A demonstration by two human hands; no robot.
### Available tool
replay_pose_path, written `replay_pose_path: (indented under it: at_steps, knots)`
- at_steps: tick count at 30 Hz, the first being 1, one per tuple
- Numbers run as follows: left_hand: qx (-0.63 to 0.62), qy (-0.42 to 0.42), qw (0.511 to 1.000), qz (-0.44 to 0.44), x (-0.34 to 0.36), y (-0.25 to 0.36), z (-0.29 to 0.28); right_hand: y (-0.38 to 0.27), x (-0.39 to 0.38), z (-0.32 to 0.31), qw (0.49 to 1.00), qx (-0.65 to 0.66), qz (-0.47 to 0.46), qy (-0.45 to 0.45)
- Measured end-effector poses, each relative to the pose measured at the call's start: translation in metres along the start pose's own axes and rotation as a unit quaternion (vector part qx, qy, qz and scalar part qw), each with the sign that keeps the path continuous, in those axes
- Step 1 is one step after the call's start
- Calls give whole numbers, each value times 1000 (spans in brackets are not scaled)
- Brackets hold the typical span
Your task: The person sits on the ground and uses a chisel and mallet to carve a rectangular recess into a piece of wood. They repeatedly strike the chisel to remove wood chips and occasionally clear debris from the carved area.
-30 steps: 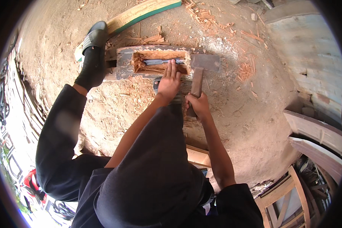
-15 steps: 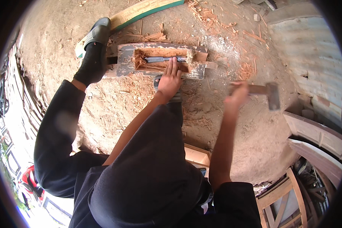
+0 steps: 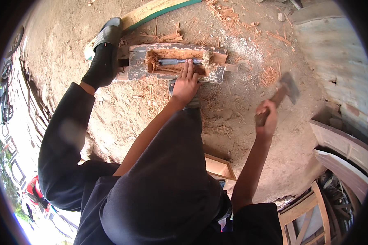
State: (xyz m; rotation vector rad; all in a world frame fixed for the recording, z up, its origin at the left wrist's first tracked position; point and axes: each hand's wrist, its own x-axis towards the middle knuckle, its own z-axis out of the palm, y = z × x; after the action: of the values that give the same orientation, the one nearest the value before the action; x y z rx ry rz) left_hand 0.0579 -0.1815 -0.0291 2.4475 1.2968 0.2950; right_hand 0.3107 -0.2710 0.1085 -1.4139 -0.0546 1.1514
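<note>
A wooden block (image 3: 137, 61) with worn dark paint lies crosswise before me, a long hollow cut into it. Inside the hollow, a chisel (image 3: 169, 61) lies lengthwise, its blade end toward the left. The fingers of my left hand (image 3: 186, 86) reach over the near rim and hold the chisel; part of the grip is hidden. The chisel's right end is by a frayed, pale tuft (image 3: 207, 58). Off to the right, my right hand (image 3: 267, 116) is closed round the wooden handle of a hammer (image 3: 289, 87), whose blurred metal head points up and away from the block.
My left foot in a slide sandal (image 3: 109, 32) rests at the block's left end. A green-edged board (image 3: 151, 14) lies beyond. Wood chips (image 3: 270, 75) litter the dirt floor. Corrugated sheeting (image 3: 335, 57), wooden panels (image 3: 343, 143) and a wooden frame (image 3: 302, 208) stand at right.
The hammer has swung from pointing right to pointing up and right, and my right hand is lower and further right. My left hand keeps its place on the chisel; the view has shifted slightly.
</note>
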Motion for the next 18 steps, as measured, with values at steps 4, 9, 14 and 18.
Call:
replay_pose_path:
  at_steps: [4, 9, 14, 18]
  knots:
    - [-1, 23, 1000, 0, 1, 6, 6, 16, 31, 44, 975, 21, -67, 211]
    - [30, -5, 999, -14, 3, 0, 1, 104, -8, 77, 947, -141, 246, -150]
    - [1, 33, 999, -8, 4, 1, 4, 73, -21, 50, 957, -127, 228, -127]
    - [3, 38, 999, -7, 0, -2, 4, 26, -18, 24, 976, -117, 150, -105]
